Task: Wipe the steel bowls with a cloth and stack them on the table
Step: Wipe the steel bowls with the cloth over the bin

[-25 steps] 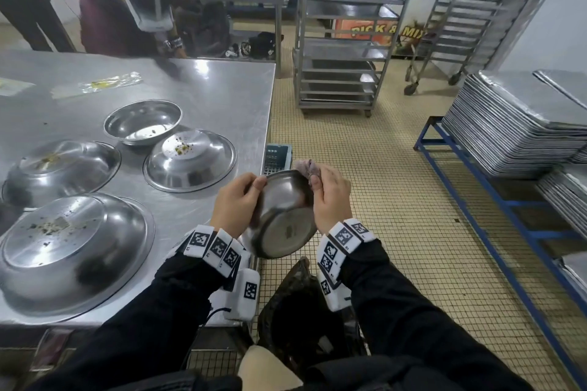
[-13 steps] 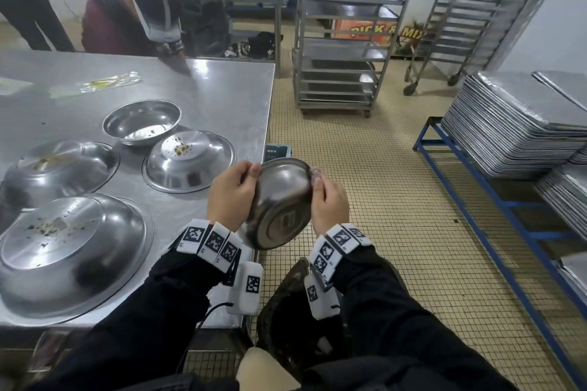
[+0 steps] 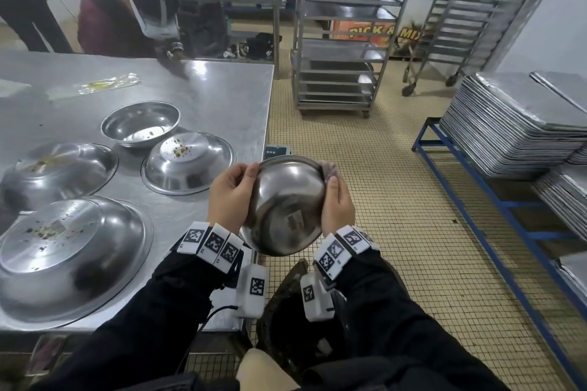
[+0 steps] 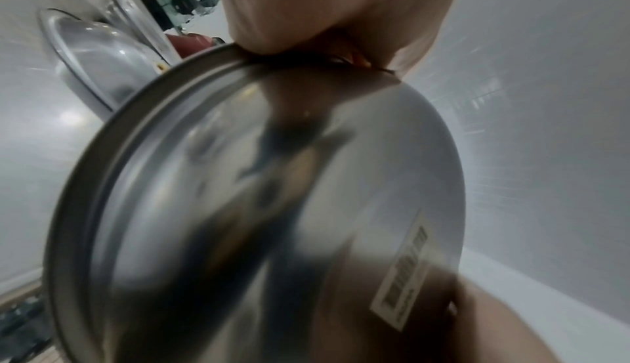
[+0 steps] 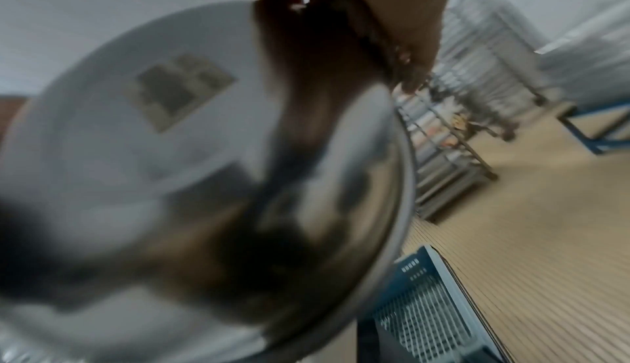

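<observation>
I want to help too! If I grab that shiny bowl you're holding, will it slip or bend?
The held bowl looks like polished steel, so probably stiff, not bendy. Its smooth, mirror-like underside may be slippery, which may be why both the left hand and the right hand hold its rim. It seems thin-walled, so likely light.

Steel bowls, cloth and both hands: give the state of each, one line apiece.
Held bowl: off the table, tilted, underside toward the camera.
Cloth: bunched behind the held bowl's rim.
Left hand: grips the rim.
Right hand: holds cloth against the rim.
Upright bowl: on the table.
Three overturned bowls: crumbs on them.
</observation>
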`<state>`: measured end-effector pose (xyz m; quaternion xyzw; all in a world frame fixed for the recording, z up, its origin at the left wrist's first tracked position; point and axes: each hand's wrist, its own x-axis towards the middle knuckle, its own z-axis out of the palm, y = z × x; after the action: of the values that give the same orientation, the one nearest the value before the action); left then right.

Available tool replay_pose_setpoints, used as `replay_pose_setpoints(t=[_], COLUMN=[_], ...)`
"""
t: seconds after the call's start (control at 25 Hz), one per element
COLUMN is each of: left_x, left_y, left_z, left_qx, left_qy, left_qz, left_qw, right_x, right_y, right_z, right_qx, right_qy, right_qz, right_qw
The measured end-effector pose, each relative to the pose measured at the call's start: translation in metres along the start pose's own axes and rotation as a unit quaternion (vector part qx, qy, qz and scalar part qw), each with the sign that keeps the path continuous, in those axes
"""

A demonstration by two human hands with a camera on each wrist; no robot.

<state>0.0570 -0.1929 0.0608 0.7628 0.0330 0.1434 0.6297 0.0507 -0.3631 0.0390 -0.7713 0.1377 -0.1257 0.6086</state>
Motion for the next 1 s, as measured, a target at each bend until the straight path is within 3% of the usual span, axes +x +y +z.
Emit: replay_pose_setpoints(t=[0.08, 0.24, 0.4, 0.56, 0.88, 1.0], left_x=[-0.001, -0.004, -0.002, -0.002, -0.001, 0.0], left_y=[-0.006, -0.015, -0.019, -0.016, -0.01, -0.003], left_z=[-0.002, -0.007, -0.011, -0.006, 0.0, 0.007], left_qx=[-0.036, -0.039, -0.013, 0.123, 0.134, 0.117], left_qy=[0.013, 0.012, -0.076, -0.136, -0.066, -0.053], left_qz=[-0.021, -0.025, 0.004, 0.057, 0.025, 0.029], left_qw=[0.999, 0.999, 0.997, 0.981, 0.988, 0.991], right_x=[-0.004, -0.006, 0.004, 0.016, -0.005, -0.023], right_y=[0.009, 0.013, 0.001, -0.001, -0.005, -0.002], right_z=[-0.007, -0.012, -0.018, -0.013, 0.0, 0.018], right_qx=[0.031, 0.058, -0.039, -0.134, -0.173, -0.188], right_qy=[-0.043, -0.065, -0.122, -0.154, -0.037, -0.035], right_qz=[0.057, 0.045, -0.047, -0.149, -0.246, -0.311], right_qw=[0.997, 0.995, 0.991, 0.968, 0.953, 0.931])
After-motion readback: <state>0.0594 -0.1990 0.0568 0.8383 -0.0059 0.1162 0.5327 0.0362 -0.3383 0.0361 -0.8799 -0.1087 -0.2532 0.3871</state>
